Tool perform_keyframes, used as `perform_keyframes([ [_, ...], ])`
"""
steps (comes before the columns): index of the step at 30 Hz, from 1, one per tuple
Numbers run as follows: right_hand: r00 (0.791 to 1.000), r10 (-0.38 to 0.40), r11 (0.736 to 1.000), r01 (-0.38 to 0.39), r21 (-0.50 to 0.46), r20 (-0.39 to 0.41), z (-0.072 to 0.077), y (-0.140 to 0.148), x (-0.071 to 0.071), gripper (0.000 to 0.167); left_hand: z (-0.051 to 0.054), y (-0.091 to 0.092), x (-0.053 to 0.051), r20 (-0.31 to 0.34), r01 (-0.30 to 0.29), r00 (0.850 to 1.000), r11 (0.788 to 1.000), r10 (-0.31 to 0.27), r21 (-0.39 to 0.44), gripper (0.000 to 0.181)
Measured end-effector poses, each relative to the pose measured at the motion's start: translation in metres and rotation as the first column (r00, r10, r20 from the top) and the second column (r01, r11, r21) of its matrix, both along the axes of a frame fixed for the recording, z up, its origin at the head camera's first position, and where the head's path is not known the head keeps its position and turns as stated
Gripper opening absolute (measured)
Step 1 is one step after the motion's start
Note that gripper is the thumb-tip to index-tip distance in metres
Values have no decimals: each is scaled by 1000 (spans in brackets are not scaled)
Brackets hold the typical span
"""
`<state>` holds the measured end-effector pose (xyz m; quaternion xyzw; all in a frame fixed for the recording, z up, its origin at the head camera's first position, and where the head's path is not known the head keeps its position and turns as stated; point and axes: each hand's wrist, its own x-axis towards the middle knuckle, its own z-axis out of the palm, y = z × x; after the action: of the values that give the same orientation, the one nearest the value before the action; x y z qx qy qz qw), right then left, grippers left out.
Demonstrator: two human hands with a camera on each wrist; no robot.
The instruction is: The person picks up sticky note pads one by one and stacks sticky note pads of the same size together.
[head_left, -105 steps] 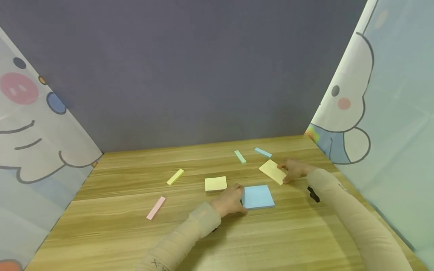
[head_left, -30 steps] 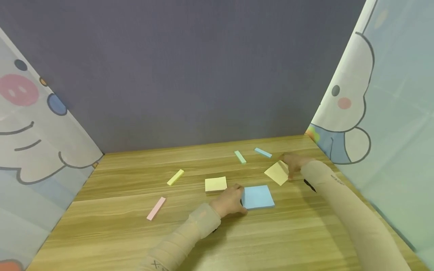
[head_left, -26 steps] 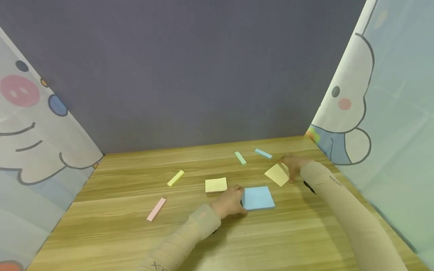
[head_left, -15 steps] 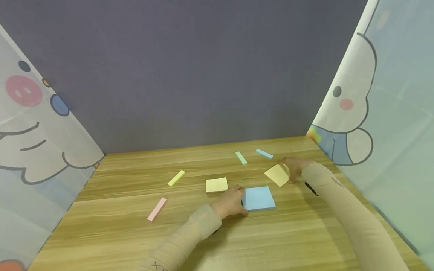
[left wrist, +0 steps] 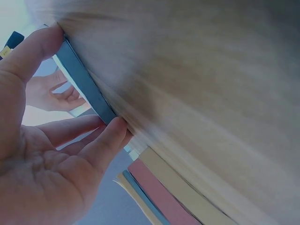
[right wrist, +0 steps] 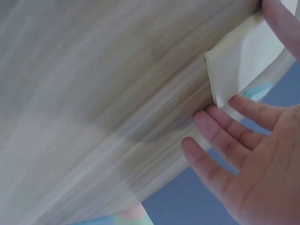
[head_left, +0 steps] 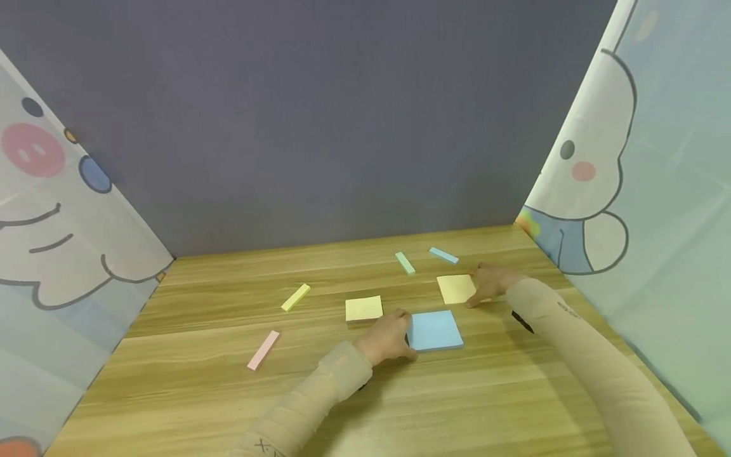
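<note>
My left hand (head_left: pixel 388 336) grips the left side of a light blue sticky note pad (head_left: pixel 436 331) lying flat on the table. In the left wrist view its thumb and fingertips hold opposite ends of the blue pad's edge (left wrist: pixel 86 82). Farther right, my right hand (head_left: pixel 492 283) holds a pale yellow sticky note pad (head_left: pixel 455 289) at its right side. The right wrist view shows the thumb at one corner of this thin pad and the fingertips at another. Left of the blue pad sits a sticky note stack (head_left: pixel 363 309), yellow on top, with pink and blue layers beneath.
Narrow strips of sticky notes lie around the wooden table (head_left: pixel 188 393): pink (head_left: pixel 263 350) and yellow (head_left: pixel 295 297) on the left, green (head_left: pixel 405 263) and blue (head_left: pixel 443 255) at the back. A grey panel (head_left: pixel 342 127) closes the back, with printed curtains at both sides.
The right hand has turned the pale yellow pad from a diamond position to nearly square with the table and moved it slightly left. The left hand and blue pad have stayed put.
</note>
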<state>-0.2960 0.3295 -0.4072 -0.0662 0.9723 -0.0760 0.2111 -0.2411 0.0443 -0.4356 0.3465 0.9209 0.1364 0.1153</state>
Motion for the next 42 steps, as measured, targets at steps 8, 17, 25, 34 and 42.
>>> perform_keyframes([
  [8, 1000, -10, 999, 12, -47, 29, -1, 0, -3, 100, 0, 1, -2, 3, -9, 1000, 1000, 9, -21, 77],
  [17, 993, 104, 990, -99, -101, 47, -5, 10, -10, 98, -3, 2, 1, 22, -10, 1000, 999, 11, -30, 79],
  [25, 989, 148, 959, -140, -246, 15, -14, 14, -10, 91, -2, 1, 2, 16, 1, 1000, 1000, -1, -28, 79],
  [34, 990, 136, 960, -125, -251, 29, -8, 13, -14, 86, 1, -1, -1, 9, 0, 1000, 1000, 1, -13, 78],
  [42, 990, 135, 975, -141, -172, -43, -14, 20, -11, 86, 1, 1, -1, -5, 8, 1000, 1000, -8, -10, 78],
])
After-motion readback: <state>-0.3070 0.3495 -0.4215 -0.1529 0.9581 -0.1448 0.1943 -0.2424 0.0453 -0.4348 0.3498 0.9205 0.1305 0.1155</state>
